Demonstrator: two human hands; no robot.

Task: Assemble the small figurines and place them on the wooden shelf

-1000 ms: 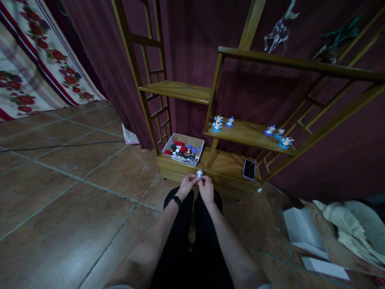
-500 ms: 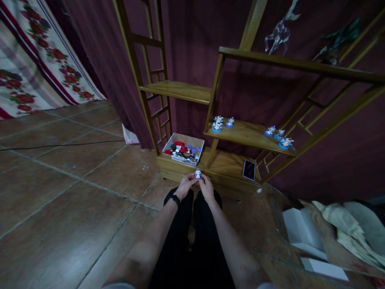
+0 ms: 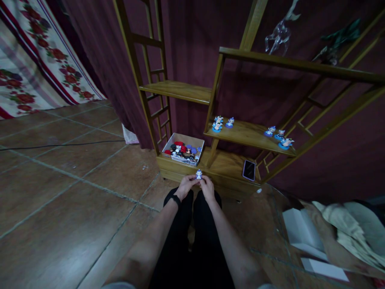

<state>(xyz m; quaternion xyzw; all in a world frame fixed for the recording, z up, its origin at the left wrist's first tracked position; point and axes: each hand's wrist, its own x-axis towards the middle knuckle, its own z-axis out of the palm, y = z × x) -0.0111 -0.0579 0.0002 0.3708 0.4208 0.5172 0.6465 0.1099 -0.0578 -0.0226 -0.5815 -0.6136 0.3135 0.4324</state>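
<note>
My left hand [image 3: 186, 186] and my right hand [image 3: 207, 188] meet in front of my knees, fingers pinched together on a small blue and white figurine [image 3: 199, 174] held upright between them. Just beyond it stands a white box [image 3: 183, 149] filled with several red, black and blue figurine parts on the bottom board of a wooden shelf unit [image 3: 228, 162]. More figurines on blue bases stand on the middle shelf, one group at its left end [image 3: 219, 123] and another at its right end [image 3: 279, 136].
A dark phone [image 3: 249, 169] lies on the bottom board right of the box. A glass horse [image 3: 279, 34] stands on the top shelf. White boxes [image 3: 302, 230] and crumpled cloth [image 3: 350, 233] lie on the tiled floor at right. A cable [image 3: 60, 145] crosses the floor at left.
Both hands have stayed together on the figurine, shifting only slightly; the figurine has turned a little between the fingers.
</note>
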